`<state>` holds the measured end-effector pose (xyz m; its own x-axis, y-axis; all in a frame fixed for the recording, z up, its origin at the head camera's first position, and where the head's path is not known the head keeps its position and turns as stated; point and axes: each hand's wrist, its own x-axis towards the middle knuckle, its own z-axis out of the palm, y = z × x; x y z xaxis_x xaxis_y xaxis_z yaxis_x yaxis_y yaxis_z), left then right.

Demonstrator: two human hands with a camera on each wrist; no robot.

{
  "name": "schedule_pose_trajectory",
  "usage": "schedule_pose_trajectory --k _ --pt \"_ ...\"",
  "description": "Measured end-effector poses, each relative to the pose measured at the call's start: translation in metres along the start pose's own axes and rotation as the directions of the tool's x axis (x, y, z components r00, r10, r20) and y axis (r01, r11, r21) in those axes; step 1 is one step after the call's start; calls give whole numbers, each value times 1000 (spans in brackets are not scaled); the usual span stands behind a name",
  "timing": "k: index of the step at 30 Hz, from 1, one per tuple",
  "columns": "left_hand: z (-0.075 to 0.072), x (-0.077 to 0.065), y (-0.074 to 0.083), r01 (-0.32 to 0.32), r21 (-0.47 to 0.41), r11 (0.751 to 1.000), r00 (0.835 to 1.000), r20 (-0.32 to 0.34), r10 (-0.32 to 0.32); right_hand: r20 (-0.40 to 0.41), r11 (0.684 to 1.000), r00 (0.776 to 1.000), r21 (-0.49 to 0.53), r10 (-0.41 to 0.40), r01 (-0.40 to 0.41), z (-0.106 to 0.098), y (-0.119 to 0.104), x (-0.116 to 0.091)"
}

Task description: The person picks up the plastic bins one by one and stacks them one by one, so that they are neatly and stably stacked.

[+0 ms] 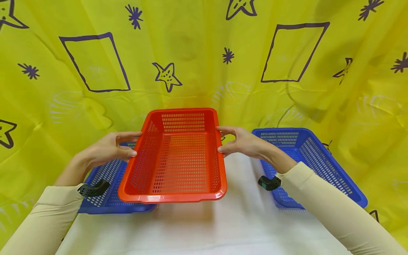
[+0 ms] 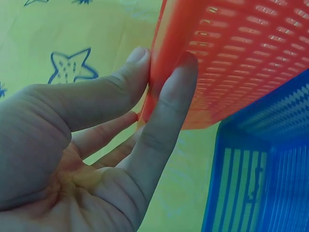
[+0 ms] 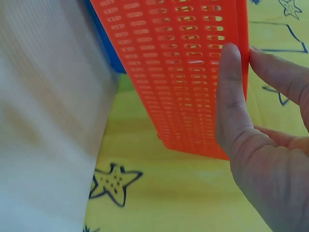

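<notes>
A red perforated plastic basket (image 1: 181, 159), with nothing inside it, is held up above the white table, its inside facing the head camera. At its left rim my left hand (image 1: 106, 148) pinches the edge between thumb and fingers. My right hand (image 1: 240, 143) grips the opposite rim in the same way. In the left wrist view the left hand (image 2: 96, 140) has a finger against the perforated wall. The right wrist view has the right hand (image 3: 270, 125) pinching the red basket's (image 3: 169, 72) rim, with fingers on both sides of it.
A blue basket (image 1: 108, 177) stands on the left, partly hidden behind the red one. Another blue basket (image 1: 331, 170) stands on the right, partly behind my right forearm. White cloth (image 1: 245, 226) covers the table. A yellow patterned curtain (image 1: 197, 46) hangs behind.
</notes>
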<state>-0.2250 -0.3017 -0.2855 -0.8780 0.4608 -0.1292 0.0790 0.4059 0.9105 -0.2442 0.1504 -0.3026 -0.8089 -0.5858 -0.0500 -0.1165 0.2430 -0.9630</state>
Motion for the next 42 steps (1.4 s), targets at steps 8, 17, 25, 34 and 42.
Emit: schedule_pose_trajectory --k 8,17,25,34,42 --pt "-27 -21 -12 22 43 999 999 -25 -21 0 998 1000 66 0 0 29 -6 27" --pt "-57 -39 -28 62 70 996 996 -63 -57 7 993 1000 117 -11 10 58 -7 56" --pt "-82 -51 -42 66 65 996 996 -59 -62 8 989 1000 144 -13 12 80 -10 75" --pt "-106 -68 -54 100 134 986 992 -90 -88 16 982 1000 188 -25 22 107 -16 97" --pt "-124 -75 -63 138 144 980 985 -121 -121 3 978 1000 206 -23 21 123 -23 110"
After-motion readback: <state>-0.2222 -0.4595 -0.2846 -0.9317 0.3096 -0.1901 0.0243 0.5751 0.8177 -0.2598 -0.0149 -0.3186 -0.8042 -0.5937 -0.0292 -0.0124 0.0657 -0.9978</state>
